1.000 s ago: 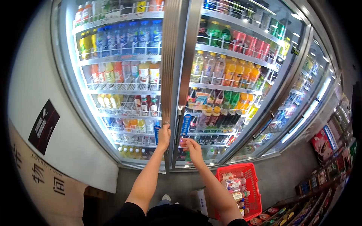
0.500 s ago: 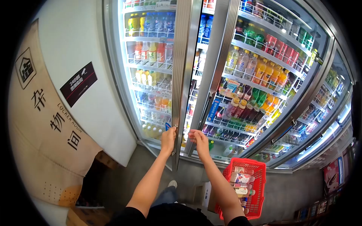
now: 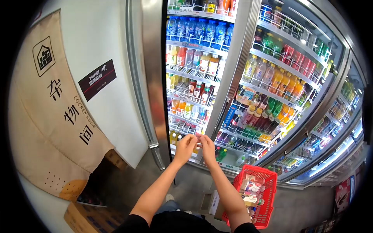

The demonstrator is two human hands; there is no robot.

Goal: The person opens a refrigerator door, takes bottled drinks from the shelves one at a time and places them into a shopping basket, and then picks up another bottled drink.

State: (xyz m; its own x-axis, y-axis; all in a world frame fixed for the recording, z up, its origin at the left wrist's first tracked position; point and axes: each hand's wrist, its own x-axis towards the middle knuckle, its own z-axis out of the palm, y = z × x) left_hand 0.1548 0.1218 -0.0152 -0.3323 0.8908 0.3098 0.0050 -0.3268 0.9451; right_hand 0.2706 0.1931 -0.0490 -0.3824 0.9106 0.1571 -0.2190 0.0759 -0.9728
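My left hand (image 3: 186, 149) and my right hand (image 3: 207, 149) meet in front of the open bay of a drinks fridge (image 3: 220, 112). The fingers of both are bent and closed, tips close together. Whether anything small is between them I cannot make out. Behind the fingers are wire shelves with blue-capped bottles (image 3: 200, 30), juice bottles (image 3: 181, 55) and dark red bottles (image 3: 197, 91). The open fridge door (image 3: 153, 70) stands to the left, seen nearly edge-on, with neither hand on it.
A red shopping basket (image 3: 274, 186) holding several bottles stands on the floor by my right forearm. A cardboard box (image 3: 210, 202) is near my feet. Closed glass doors (image 3: 289, 77) continue rightward. On the left are a white wall (image 3: 99, 35) and a beige cloth curtain (image 3: 42, 128).
The fridge door has swung wide open to the left. My left hand has let go of its edge and come right, beside my right hand.
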